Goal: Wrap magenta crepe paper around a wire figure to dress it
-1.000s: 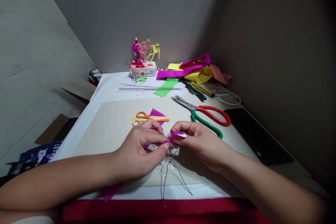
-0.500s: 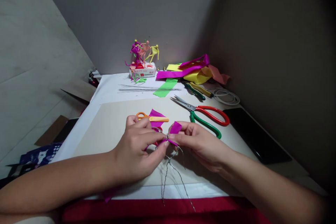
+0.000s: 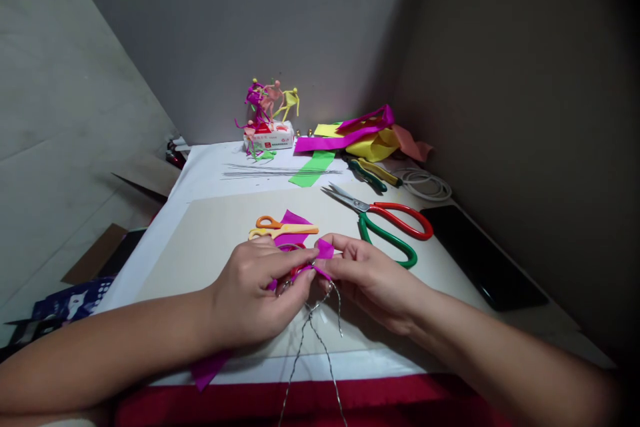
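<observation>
Near the board's front, my left hand pinches a twisted-wire figure between thumb and forefinger. The figure's two long wire legs hang toward me over the table edge. My right hand is closed on a magenta paper strip, its end standing up beside the thumb. The strip crosses the wire at the fingertips; the exact wrap is hidden. Just beyond my left hand, small orange-and-yellow scissors lie on a magenta paper piece. A red-handled item behind the fingers is mostly covered.
Large scissors with red and green handles lie right of centre, beside a black phone-like slab. Pliers, a white cable, thin wires and coloured paper strips are farther back. Small paper-wrapped figures stand on a box.
The wire figure has tipped, its legs swinging closer to me and lower. The upright end of the magenta strip shows less. Both hands keep their pinch; the view has shifted slightly.
</observation>
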Demonstrator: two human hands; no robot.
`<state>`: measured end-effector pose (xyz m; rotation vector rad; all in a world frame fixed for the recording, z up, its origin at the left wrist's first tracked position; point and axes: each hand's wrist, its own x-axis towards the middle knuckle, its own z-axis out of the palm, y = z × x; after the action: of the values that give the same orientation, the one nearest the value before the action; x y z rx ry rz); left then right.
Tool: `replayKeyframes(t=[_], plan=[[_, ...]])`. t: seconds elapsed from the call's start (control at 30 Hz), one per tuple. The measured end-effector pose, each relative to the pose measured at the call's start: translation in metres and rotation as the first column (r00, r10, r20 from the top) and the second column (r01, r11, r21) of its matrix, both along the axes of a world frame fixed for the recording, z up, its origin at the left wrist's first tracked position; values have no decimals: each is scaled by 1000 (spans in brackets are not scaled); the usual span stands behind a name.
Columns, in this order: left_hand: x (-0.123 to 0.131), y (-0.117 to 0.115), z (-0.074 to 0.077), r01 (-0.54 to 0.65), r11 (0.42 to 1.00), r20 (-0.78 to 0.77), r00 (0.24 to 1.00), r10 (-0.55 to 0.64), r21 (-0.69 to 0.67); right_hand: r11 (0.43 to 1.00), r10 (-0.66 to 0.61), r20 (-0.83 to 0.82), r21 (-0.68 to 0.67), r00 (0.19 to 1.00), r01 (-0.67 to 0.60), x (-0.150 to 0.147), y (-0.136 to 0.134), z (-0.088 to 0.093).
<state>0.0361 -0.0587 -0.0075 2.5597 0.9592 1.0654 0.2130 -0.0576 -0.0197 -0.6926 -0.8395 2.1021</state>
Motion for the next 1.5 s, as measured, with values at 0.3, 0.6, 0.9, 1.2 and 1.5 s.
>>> replayKeyframes(t=[0.3, 0.6, 0.9, 1.2, 1.5], plan=[[0, -1, 3, -22, 996, -7, 1000, 21, -85, 1000, 15, 5, -13, 1000, -15, 0, -1, -9], [-1, -1, 9, -77, 890, -33, 997, 69, -449, 1000, 8, 21, -2, 1000, -8, -3, -1, -10], [6, 3, 23, -8, 640, 29, 998, 47, -768, 995, 98, 41, 7, 994, -98, -2, -4, -10], [-1, 3, 21, 14, 593, 12, 1000, -7, -805, 985, 171, 8, -17, 985, -171, -4, -5, -14], [2, 5, 32, -26, 524, -89, 991, -96, -851, 980, 201, 56, -9, 978, -200, -7, -7, -12]])
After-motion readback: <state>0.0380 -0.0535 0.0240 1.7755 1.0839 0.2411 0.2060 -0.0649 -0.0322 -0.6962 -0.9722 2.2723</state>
